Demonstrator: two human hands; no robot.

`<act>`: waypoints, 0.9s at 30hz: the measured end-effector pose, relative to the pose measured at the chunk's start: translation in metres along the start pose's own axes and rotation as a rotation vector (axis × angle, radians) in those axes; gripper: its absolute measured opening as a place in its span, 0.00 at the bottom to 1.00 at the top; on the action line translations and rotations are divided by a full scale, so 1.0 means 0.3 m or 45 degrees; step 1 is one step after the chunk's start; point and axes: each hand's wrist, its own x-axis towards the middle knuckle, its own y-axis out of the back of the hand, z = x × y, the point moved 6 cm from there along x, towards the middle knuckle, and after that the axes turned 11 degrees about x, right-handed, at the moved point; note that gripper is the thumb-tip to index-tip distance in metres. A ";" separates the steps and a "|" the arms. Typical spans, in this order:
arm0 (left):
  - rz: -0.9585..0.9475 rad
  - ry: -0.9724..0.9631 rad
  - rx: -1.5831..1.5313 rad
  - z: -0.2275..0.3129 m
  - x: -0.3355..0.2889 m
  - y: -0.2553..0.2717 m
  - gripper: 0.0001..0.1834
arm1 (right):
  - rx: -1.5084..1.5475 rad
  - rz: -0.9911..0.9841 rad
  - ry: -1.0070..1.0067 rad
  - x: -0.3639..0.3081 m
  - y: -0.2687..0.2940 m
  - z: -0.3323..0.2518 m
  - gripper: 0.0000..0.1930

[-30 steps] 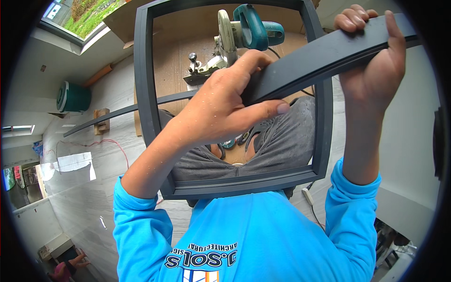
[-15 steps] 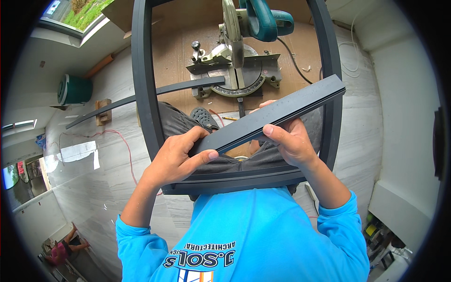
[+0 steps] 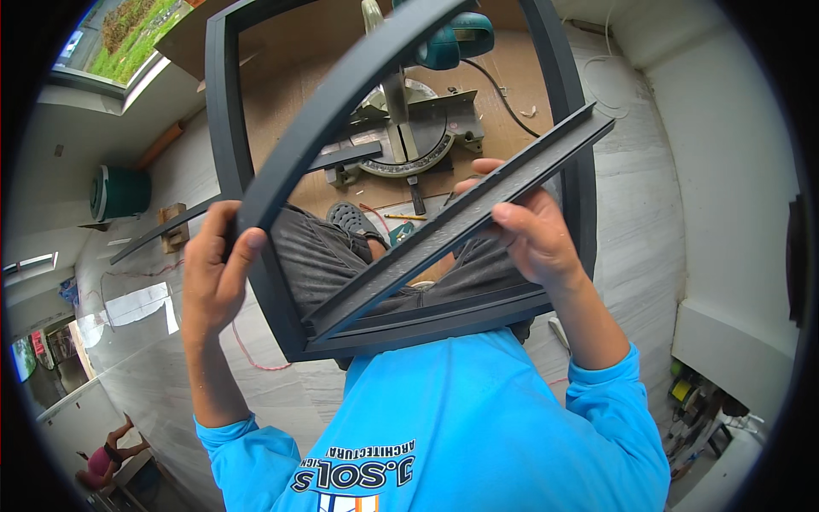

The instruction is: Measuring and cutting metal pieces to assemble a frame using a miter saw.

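Observation:
A dark grey rectangular frame [image 3: 227, 111] lies across my lap. My left hand [image 3: 213, 273] is closed round the lower end of a long dark bar [image 3: 341, 111], which slants over the frame and out past the upper edge. Fingers and thumb of my right hand [image 3: 539, 235] grip a shorter metal channel [image 3: 461, 213] by its sides, its hollow face turned up. The channel lies diagonally within the frame's outline, its low end close to the near left corner. Whether that end touches the frame, I cannot tell.
Beyond my legs a miter saw [image 3: 401, 141] stands on cardboard [image 3: 503, 77]. A dark strip [image 3: 345, 157] rests on its base and reaches left over a wooden block [image 3: 174, 229]. A green bucket [image 3: 119, 192] stands at left; a person [image 3: 102, 461] is far back.
My left hand has let go of the channel and now grips the long bar, raised across the view. The channel has turned over, showing its hollow side. The view has shifted somewhat.

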 end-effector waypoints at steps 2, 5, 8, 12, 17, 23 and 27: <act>0.437 -0.048 -0.146 -0.090 -0.023 0.158 0.17 | 0.137 0.103 0.257 -0.035 0.038 -0.148 0.26; 0.690 0.142 -0.077 -0.326 -0.076 0.296 0.17 | 0.148 0.104 0.429 -0.069 0.048 -0.241 0.24; 0.749 0.453 0.177 -0.625 -0.147 0.223 0.18 | 0.131 0.088 0.418 -0.040 0.049 -0.268 0.22; 0.494 0.666 0.231 -1.062 -0.260 -0.151 0.19 | -0.128 -0.066 0.515 0.021 -0.051 -0.396 0.25; 0.117 0.758 0.063 -1.264 -0.209 -0.566 0.17 | -0.600 -0.071 0.586 0.145 -0.154 -0.515 0.26; 0.217 0.676 0.049 -1.199 0.007 -0.680 0.18 | -1.357 -0.255 0.543 0.232 -0.326 -0.376 0.24; 0.295 0.665 0.022 -1.268 0.096 -0.668 0.18 | -1.856 -0.729 0.239 0.190 -0.332 -0.198 0.25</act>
